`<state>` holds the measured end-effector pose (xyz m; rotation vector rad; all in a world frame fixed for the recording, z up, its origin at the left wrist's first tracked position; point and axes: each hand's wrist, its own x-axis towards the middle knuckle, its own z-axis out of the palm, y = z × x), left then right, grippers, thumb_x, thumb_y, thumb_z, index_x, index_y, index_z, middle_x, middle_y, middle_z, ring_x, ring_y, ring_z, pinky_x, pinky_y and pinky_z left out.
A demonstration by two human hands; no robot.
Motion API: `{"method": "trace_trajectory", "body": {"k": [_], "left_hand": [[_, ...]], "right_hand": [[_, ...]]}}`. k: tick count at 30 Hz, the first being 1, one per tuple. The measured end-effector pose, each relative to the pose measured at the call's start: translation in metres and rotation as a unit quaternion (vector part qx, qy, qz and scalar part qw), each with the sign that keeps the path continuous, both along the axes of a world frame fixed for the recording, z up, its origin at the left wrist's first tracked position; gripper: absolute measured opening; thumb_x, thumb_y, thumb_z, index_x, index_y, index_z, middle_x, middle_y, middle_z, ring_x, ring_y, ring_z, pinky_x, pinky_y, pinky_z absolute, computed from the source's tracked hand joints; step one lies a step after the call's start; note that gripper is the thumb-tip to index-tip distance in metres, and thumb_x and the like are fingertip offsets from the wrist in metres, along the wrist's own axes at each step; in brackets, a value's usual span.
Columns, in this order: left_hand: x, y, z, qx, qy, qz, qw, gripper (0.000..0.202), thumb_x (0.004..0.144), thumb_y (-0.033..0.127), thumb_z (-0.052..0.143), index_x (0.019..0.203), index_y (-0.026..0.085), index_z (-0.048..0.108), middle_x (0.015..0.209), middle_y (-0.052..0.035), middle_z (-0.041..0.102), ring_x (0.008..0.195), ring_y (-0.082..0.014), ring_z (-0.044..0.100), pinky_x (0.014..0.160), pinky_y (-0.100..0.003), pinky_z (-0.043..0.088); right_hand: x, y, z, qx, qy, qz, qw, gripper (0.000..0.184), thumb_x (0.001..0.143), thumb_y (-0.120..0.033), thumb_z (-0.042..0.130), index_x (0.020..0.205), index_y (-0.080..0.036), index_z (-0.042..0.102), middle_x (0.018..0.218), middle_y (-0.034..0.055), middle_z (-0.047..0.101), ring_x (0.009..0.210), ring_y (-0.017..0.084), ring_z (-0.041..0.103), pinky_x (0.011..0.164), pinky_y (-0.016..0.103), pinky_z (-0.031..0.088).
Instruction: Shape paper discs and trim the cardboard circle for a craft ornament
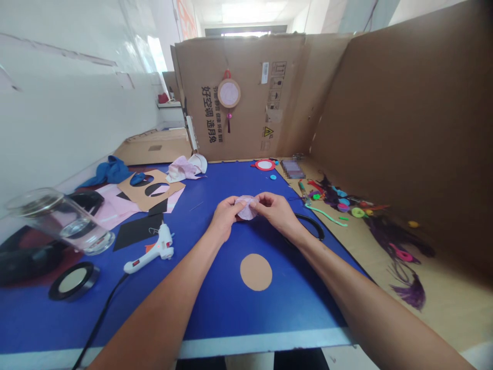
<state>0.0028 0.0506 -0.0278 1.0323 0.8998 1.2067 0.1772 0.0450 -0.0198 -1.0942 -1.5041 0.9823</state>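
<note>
A small round piece covered in pale purple fabric [247, 209] is held between both hands above the blue table. My left hand [225, 216] grips its left edge, thumb on top. From the right, my right hand [275, 209] pinches the opposite edge with thumb and forefinger. Nearer to me, a plain brown cardboard disc [256, 272] lies flat on the table. Beside my right wrist, a black curved object [313, 226] is partly hidden by the arm. A white glue gun [152, 252] rests to the left of my left forearm.
At left stand a glass of water [73, 226] and a round black-rimmed object [73, 281], near cut cardboard [150, 189] and cloth scraps. Purple tassels [410, 293] and colourful cords lie at right. A round ornament [229, 93] hangs on the cardboard wall [288, 133] behind.
</note>
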Motion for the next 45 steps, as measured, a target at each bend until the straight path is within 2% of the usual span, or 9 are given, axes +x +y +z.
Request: {"method": "trace_trajectory", "body": {"k": [7,13,17,21,28,33,37,42,45], "left_hand": [[0.0004,0.0009,-0.0027,0.005,0.03,0.007,0.999,0.034,0.068,0.044,0.087,0.082,0.017,0.072,0.076,-0.0051,0.071,0.067,-0.0161,0.065,0.064,-0.028,0.053],[0.0012,-0.001,-0.0024,0.017,0.055,0.015,0.998,0.034,0.07,0.045,0.086,0.083,0.017,0.072,0.074,-0.0049,0.071,0.064,-0.017,0.065,0.06,-0.029,0.054],[0.0023,-0.0008,-0.0046,0.029,0.069,0.016,0.997,0.032,0.074,0.045,0.083,0.084,0.016,0.073,0.074,-0.0042,0.071,0.063,-0.0157,0.064,0.06,-0.028,0.054],[0.0034,0.0006,-0.0062,0.036,0.08,0.019,0.996,0.035,0.073,0.048,0.082,0.08,0.016,0.071,0.07,-0.0026,0.069,0.061,-0.0153,0.063,0.06,-0.028,0.054],[0.0031,0.0018,-0.0051,0.043,0.106,0.035,0.993,0.032,0.075,0.046,0.079,0.079,0.015,0.072,0.069,-0.0036,0.07,0.06,-0.0157,0.062,0.057,-0.029,0.055],[0.0037,-0.0001,-0.0039,0.046,0.104,0.026,0.993,0.032,0.075,0.046,0.079,0.077,0.015,0.071,0.068,-0.003,0.068,0.06,-0.0151,0.062,0.058,-0.028,0.054],[0.0047,-0.0013,-0.0038,0.054,0.114,0.023,0.992,0.033,0.076,0.048,0.077,0.081,0.015,0.074,0.071,-0.0032,0.069,0.061,-0.0154,0.062,0.058,-0.028,0.053],[0.0053,-0.0012,-0.0054,0.07,0.128,0.025,0.989,0.033,0.078,0.048,0.076,0.078,0.016,0.072,0.067,-0.0017,0.067,0.06,-0.0146,0.06,0.057,-0.026,0.05],[0.0059,-0.0014,-0.0051,0.071,0.132,0.02,0.988,0.032,0.079,0.048,0.075,0.078,0.016,0.072,0.067,-0.0016,0.067,0.059,-0.0143,0.06,0.057,-0.026,0.05]], "right_hand": [[0.0034,0.0025,-0.0009,-0.01,0.013,-0.015,1.0,0.034,0.077,-0.052,0.075,0.078,-0.019,0.066,0.068,-0.0007,0.063,0.061,0.014,0.053,0.059,0.027,0.042],[0.0038,0.0006,0.0013,-0.028,0.028,0.012,0.999,0.038,0.075,-0.054,0.078,0.083,-0.018,0.066,0.071,-0.0007,0.064,0.062,0.014,0.053,0.061,0.027,0.043],[0.0026,0.0008,0.0008,-0.029,0.035,0.011,0.999,0.04,0.073,-0.055,0.079,0.078,-0.018,0.066,0.068,-0.0009,0.062,0.061,0.013,0.052,0.06,0.027,0.042],[0.0024,0.0026,-0.0004,-0.026,0.048,0.004,0.999,0.041,0.071,-0.055,0.081,0.083,-0.018,0.068,0.071,0.0001,0.065,0.062,0.014,0.054,0.061,0.028,0.043],[0.0045,0.0042,-0.0015,-0.023,0.037,-0.007,0.999,0.041,0.072,-0.057,0.081,0.076,-0.018,0.067,0.065,-0.0011,0.061,0.058,0.013,0.05,0.057,0.027,0.039],[0.0034,0.0022,-0.0004,-0.028,0.052,0.01,0.998,0.042,0.073,-0.057,0.081,0.082,-0.019,0.067,0.071,-0.0002,0.065,0.062,0.014,0.054,0.06,0.028,0.043],[0.003,0.0014,0.0002,-0.021,0.038,0.004,0.999,0.043,0.074,-0.059,0.08,0.078,-0.019,0.066,0.067,-0.0008,0.062,0.06,0.014,0.052,0.058,0.027,0.041],[0.0025,0.0,0.0005,-0.013,0.037,0.018,0.999,0.042,0.077,-0.058,0.078,0.087,-0.019,0.069,0.075,0.0012,0.067,0.065,0.015,0.055,0.061,0.027,0.043],[0.0026,0.0001,0.0,-0.004,0.022,0.011,1.0,0.04,0.078,-0.057,0.077,0.082,-0.018,0.068,0.071,0.0003,0.063,0.063,0.014,0.052,0.059,0.027,0.04]]}}
